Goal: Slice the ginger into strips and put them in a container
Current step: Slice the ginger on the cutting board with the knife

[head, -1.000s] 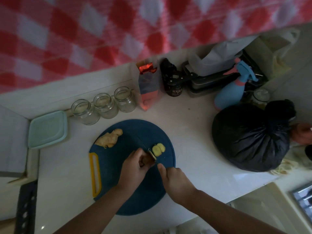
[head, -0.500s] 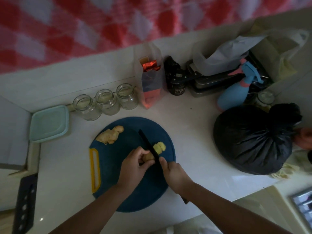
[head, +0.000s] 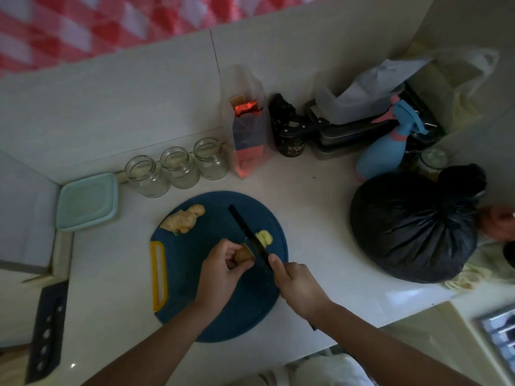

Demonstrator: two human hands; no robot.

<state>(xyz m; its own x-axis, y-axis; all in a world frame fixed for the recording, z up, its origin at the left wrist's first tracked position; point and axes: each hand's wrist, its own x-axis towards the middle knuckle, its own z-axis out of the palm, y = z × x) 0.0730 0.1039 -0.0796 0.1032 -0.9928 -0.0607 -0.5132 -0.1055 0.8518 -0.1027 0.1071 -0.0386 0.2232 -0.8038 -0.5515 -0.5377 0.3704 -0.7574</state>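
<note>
Whereas a second ago little of the blade showed, the knife [head: 245, 229] now lies long across the blue cutting board [head: 211, 316] on the counter [head: 320, 204], with the right hand [head: 298, 285] in a closed grip round its handle. The left hand [head: 220, 274] pinches a brown-skinned ginger piece [head: 245, 254], its cut face pale yellow against the blade. Yellow slices [head: 264, 237] lie just beyond.

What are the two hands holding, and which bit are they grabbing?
The left hand pinches the ginger piece by its near end. The right hand grips the black knife by its handle.
</note>
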